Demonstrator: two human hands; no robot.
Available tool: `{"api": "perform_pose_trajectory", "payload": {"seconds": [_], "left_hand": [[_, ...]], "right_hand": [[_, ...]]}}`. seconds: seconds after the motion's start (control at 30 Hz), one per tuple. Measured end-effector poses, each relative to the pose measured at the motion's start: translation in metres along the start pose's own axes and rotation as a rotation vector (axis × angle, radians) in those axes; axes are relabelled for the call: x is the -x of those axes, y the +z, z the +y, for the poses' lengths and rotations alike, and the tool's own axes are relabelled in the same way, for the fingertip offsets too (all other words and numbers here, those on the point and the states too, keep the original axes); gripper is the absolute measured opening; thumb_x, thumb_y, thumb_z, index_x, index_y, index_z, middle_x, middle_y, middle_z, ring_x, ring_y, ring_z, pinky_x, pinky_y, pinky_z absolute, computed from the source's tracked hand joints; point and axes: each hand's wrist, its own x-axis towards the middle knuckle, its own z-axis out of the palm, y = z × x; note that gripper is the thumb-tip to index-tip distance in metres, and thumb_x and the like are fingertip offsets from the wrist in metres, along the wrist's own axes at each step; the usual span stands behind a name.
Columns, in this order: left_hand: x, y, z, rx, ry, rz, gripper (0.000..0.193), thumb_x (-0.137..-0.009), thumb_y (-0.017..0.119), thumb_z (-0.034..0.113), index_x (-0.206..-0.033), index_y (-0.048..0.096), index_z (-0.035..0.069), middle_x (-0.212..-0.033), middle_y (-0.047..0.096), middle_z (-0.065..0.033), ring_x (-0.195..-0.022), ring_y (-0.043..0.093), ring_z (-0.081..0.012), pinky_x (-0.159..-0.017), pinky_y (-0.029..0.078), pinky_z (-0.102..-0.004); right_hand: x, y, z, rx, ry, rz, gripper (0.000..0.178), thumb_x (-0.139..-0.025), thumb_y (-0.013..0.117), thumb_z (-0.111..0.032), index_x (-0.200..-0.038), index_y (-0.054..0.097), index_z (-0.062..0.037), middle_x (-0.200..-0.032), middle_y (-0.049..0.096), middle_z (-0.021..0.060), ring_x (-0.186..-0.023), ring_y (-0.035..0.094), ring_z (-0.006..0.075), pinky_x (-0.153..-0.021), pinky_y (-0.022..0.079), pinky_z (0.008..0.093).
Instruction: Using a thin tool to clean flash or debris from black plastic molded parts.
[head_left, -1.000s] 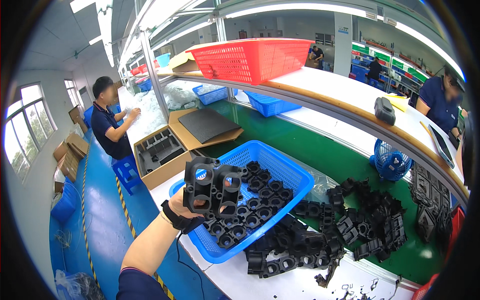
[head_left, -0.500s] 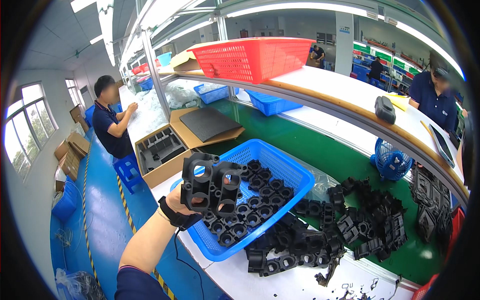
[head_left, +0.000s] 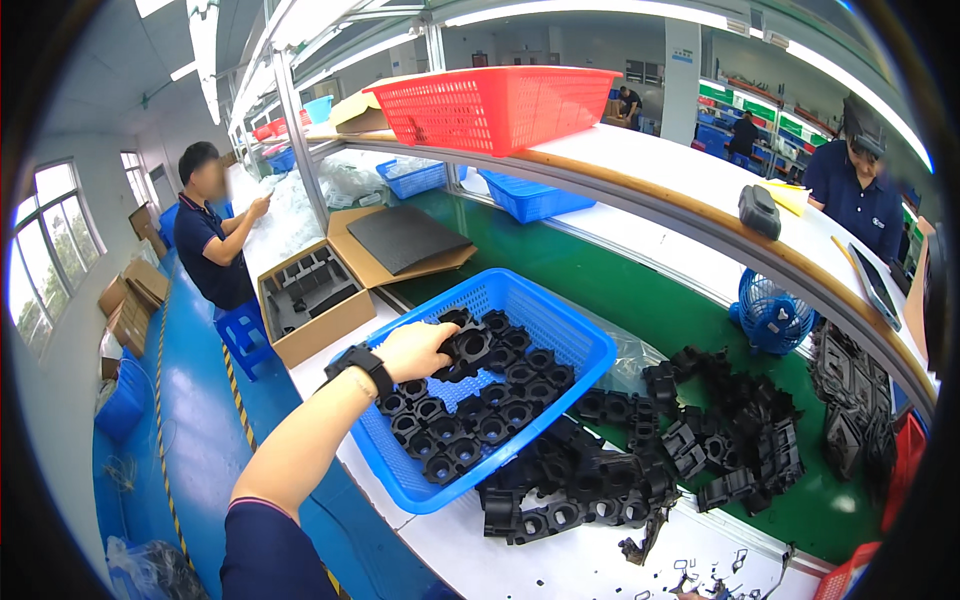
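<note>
Where fingers curl: black part, left hand, blue basket.

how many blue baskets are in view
3: the big blue basket of black parts under the left hand, and two smaller baskets behind; others may be hidden.

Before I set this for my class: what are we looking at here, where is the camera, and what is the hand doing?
The picture comes from a wide fisheye camera worn on a person's head, looking down, so straight edges bend near the rim. No machine is at work, only bare hands. The person's left hand, with a black wristband, reaches into a blue basket and grips a black plastic part there. The right hand is not in view. More black parts lie in a pile on the green and white bench. A small blue fan stands behind them, and a red basket sits on the upper shelf. Other people work nearby.
</note>
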Motion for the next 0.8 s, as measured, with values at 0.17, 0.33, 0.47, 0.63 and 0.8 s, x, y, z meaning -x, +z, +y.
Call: {"api": "perform_pose_trajectory", "payload": {"seconds": [0.17,0.33,0.47,0.63,0.8], "left_hand": [[-0.031,0.035,-0.023,-0.181,-0.126,-0.258,0.049,-0.075,0.068,0.021,-0.122,0.058,0.007,-0.100,0.067,-0.0192,-0.097,0.063,-0.0340,-0.085,0.050,-0.0420],[-0.041,0.063,-0.031,-0.158,-0.108,-0.308,0.047,-0.075,0.066,0.018,-0.120,0.059,0.007,-0.099,0.067,-0.0185,-0.097,0.064,-0.0339,-0.085,0.050,-0.0426],[-0.047,0.076,-0.028,-0.274,-0.179,-0.380,0.049,-0.075,0.066,0.018,-0.122,0.058,0.007,-0.103,0.066,-0.0193,-0.101,0.062,-0.0339,-0.086,0.050,-0.0415],[-0.037,0.092,-0.041,-0.093,-0.127,-0.308,0.056,-0.075,0.068,0.021,-0.127,0.054,0.005,-0.108,0.065,-0.0216,-0.103,0.061,-0.0351,-0.089,0.049,-0.0411],[-0.017,0.075,-0.001,-0.152,-0.233,-0.003,0.037,-0.076,0.064,0.014,-0.111,0.056,0.003,-0.104,0.061,-0.0239,-0.093,0.063,-0.0371,-0.082,0.052,-0.0444]], "right_hand": [[0.005,-0.001,-0.019,-0.019,0.049,-0.021,0.026,-0.099,0.051,-0.024,-0.080,0.055,-0.0061,-0.063,0.047,-0.0044,-0.054,0.039,0.0038,-0.048,0.030,0.0194],[0.010,0.002,-0.032,-0.083,0.121,0.014,0.025,-0.099,0.050,-0.023,-0.080,0.055,-0.0069,-0.062,0.045,-0.0050,-0.053,0.038,0.0032,-0.047,0.028,0.0190],[0.007,-0.001,-0.027,-0.105,0.041,-0.014,0.024,-0.099,0.050,-0.022,-0.080,0.054,-0.0078,-0.062,0.044,-0.0053,-0.052,0.037,0.0031,-0.046,0.028,0.0191],[0.006,-0.002,-0.020,-0.101,0.035,-0.037,0.024,-0.100,0.050,-0.022,-0.079,0.054,-0.0085,-0.061,0.044,-0.0056,-0.052,0.037,0.0028,-0.046,0.027,0.0188],[0.004,-0.003,-0.015,-0.111,0.011,-0.059,0.024,-0.100,0.050,-0.022,-0.083,0.057,-0.0070,-0.061,0.043,-0.0065,-0.052,0.036,0.0026,-0.046,0.026,0.0183]]}}
